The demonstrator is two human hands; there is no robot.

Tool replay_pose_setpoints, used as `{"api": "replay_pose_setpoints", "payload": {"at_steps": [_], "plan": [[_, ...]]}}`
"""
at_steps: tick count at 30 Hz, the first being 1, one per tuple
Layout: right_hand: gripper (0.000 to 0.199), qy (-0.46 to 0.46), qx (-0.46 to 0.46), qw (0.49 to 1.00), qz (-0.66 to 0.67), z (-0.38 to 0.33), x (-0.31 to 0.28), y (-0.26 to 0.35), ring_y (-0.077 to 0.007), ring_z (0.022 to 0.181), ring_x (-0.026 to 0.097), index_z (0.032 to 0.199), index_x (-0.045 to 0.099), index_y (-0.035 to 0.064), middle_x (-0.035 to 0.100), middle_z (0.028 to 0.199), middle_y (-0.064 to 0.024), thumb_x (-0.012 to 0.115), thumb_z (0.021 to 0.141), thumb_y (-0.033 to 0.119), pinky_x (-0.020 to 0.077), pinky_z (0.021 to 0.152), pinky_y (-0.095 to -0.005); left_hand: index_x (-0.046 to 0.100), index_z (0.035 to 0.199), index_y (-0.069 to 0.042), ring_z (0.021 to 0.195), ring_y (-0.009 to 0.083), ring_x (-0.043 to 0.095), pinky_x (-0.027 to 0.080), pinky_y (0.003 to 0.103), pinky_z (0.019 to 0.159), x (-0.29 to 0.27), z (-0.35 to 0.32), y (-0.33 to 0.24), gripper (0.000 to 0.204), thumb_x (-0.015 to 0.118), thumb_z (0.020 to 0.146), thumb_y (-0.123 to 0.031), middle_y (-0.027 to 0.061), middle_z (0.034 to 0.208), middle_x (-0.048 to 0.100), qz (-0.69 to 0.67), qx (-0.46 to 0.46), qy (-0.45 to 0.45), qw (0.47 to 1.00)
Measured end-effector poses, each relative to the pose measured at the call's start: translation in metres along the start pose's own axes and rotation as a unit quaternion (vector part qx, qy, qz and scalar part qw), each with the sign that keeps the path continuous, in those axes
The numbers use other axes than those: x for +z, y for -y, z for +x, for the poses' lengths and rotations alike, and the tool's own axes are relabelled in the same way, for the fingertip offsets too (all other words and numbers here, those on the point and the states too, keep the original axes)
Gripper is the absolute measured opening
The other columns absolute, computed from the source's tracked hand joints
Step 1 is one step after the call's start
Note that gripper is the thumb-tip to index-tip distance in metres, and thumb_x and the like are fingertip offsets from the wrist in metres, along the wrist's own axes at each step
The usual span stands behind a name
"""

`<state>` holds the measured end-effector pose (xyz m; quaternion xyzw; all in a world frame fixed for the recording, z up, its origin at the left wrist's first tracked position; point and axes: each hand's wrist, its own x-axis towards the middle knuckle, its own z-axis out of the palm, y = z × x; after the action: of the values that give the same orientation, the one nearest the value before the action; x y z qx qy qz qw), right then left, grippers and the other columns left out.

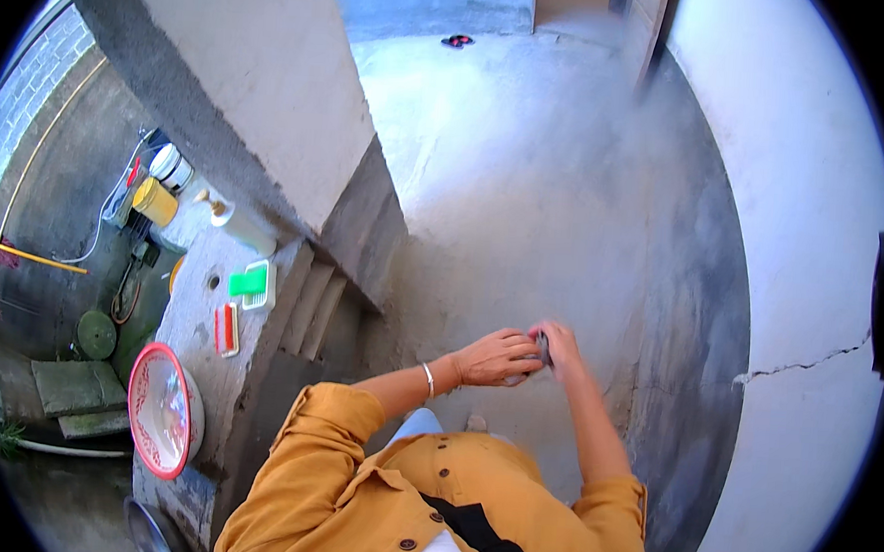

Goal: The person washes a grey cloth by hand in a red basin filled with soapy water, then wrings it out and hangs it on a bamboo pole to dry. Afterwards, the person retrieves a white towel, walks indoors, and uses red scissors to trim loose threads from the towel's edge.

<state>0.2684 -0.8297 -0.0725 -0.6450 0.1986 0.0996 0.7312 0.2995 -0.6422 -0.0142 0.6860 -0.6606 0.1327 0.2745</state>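
My left hand [496,358] and my right hand [562,348] meet in front of my chest, above a bare concrete floor. Both close around a small dark object [542,347], of which only a sliver shows between the fingers; what it is cannot be told. A thin bracelet [428,378] circles my left wrist. Mustard yellow sleeves [330,415] cover both upper arms.
A concrete stair [316,304] and its grey wall rise at my left. On a ledge lie a green soap in a white dish [253,284], a red brush [226,329], a red-rimmed basin [162,410] and a yellow jar [154,201]. White wall [809,325] at right.
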Motion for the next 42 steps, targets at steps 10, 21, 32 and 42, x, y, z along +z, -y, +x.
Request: {"api": "replay_pose_setpoints", "payload": {"at_steps": [10, 21, 32, 42], "plan": [[0.019, -0.012, -0.25, 0.964, -0.089, 0.018, 0.048, 0.056, -0.0103, 0.073, 0.057, 0.083, 0.061, -0.0023, 0.062, 0.078, -0.0064, 0.048, 0.089, 0.011, 0.0462, 0.072, -0.028, 0.053, 0.109, -0.008, 0.08, 0.007, 0.053, 0.046, 0.025, 0.069, 0.025, -0.013, 0.125, 0.028, 0.053, 0.092, -0.03, 0.0013, 0.088, 0.057, -0.56, -0.511, -0.158, 0.633], [0.047, -0.08, -0.084, 0.993, 0.008, 0.151, 0.1, 0.108, -0.0169, 0.084, 0.056, 0.111, 0.052, 0.0024, 0.055, 0.103, -0.0122, 0.072, 0.07, 0.008, 0.0446, 0.073, -0.0297, 0.054, 0.108, -0.007, 0.077, 0.0057, 0.051, 0.044, 0.021, 0.067, -0.046, 0.014, 0.271, 0.028, 0.059, 0.088, -0.026, -0.0012, 0.087, 0.057, -0.563, -0.471, -0.151, 0.663], [0.032, -0.253, -0.236, 0.92, -0.184, 0.288, 0.022, 0.152, -0.0095, 0.073, 0.049, 0.094, 0.054, 0.0007, 0.055, 0.084, -0.0011, 0.072, 0.075, 0.019, 0.0419, 0.066, -0.0238, 0.056, 0.104, -0.004, 0.08, 0.0079, 0.051, 0.045, 0.024, 0.07, 0.024, 0.107, 0.404, 0.028, 0.06, 0.087, -0.026, 0.0015, 0.086, 0.058, -0.464, -0.529, -0.136, 0.697], [0.02, -0.131, -0.148, 0.98, -0.031, 0.46, -0.072, 0.254, -0.0053, 0.064, 0.044, 0.082, 0.059, 0.002, 0.051, 0.07, 0.0033, 0.05, 0.092, 0.017, 0.0376, 0.056, -0.0214, 0.047, 0.115, -0.006, 0.091, 0.01, 0.05, 0.043, 0.026, 0.079, -0.041, 0.21, 0.531, 0.039, 0.061, 0.085, -0.027, 0.0051, 0.099, 0.056, -0.498, -0.476, -0.018, 0.725]]}}
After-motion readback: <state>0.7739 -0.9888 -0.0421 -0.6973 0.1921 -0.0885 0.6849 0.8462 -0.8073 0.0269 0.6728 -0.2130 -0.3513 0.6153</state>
